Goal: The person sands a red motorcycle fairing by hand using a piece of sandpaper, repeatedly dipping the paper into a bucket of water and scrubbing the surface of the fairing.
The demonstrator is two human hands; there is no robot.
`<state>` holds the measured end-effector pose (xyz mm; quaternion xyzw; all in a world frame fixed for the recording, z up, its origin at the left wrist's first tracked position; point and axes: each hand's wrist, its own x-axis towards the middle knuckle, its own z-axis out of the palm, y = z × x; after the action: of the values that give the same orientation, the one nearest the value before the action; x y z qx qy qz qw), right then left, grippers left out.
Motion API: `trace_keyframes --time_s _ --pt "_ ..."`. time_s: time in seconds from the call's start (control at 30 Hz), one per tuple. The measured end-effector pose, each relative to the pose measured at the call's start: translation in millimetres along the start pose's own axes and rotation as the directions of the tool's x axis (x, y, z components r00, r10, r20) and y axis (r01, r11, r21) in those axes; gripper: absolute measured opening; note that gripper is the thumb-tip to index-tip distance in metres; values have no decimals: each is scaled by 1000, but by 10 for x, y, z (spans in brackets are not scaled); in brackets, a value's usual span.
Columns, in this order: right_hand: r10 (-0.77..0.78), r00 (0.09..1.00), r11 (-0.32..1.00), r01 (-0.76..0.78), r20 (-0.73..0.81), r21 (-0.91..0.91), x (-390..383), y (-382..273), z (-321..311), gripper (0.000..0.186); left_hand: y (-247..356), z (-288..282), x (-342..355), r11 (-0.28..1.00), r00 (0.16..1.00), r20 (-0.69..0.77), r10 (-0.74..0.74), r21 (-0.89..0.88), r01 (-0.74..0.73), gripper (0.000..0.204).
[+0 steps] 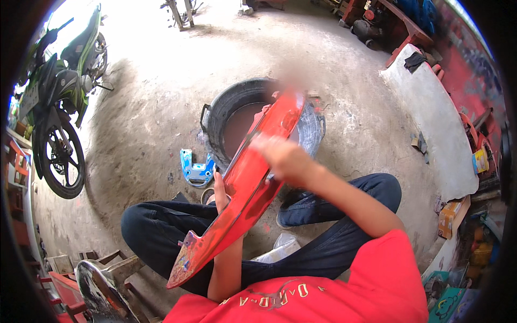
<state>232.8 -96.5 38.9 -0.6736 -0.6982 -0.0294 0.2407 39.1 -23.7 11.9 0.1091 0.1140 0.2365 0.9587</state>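
Observation:
A long red painted panel (245, 185), shaped like motorcycle bodywork, lies tilted across my lap and reaches over a round black tub (221, 102). The panel is wet in patches, and its pointed lower end is scuffed. My left hand (219, 192) grips the panel's left edge from below, its thumb side showing and the other fingers mostly hidden behind it. On the panel's upper face rests my right hand (283, 159), blurred by motion, fingers curled and pressed down. Whatever lies beneath those fingers is hidden. Cloudy reddish-brown water (239, 126) stands in the tub.
A blue and white plastic part (196, 168) lies left of the tub. Beyond it, a motorcycle (62, 107) is parked at the far left. A low pale wall (431, 129) runs along the right, with a cardboard box (452, 218) nearby. A wooden stand (116, 272) is at lower left.

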Motion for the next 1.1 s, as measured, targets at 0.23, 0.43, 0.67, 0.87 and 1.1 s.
trace_keyframes --time_s 0.23,0.43,0.67,0.87,1.1 --pt "-203 979 976 204 -19 76 -38 -520 50 44 14 -198 28 925 971 236 48 -376 46 78" --pt "168 986 984 -168 -13 -54 4 325 -22 46 2 -83 53 999 999 32 -18 -32 19 82" --pt "-102 995 995 102 4 16 33 -163 -24 44 22 -27 8 963 1000 -19 -24 -268 18 82" --pt "34 999 989 -31 23 -143 35 -88 -3 41 -7 -14 87 995 998 14 55 -90 -54 81" --pt "30 1000 998 -31 -8 -59 33 230 -62 38 26 -147 25 995 974 221 -43 -81 62 77"
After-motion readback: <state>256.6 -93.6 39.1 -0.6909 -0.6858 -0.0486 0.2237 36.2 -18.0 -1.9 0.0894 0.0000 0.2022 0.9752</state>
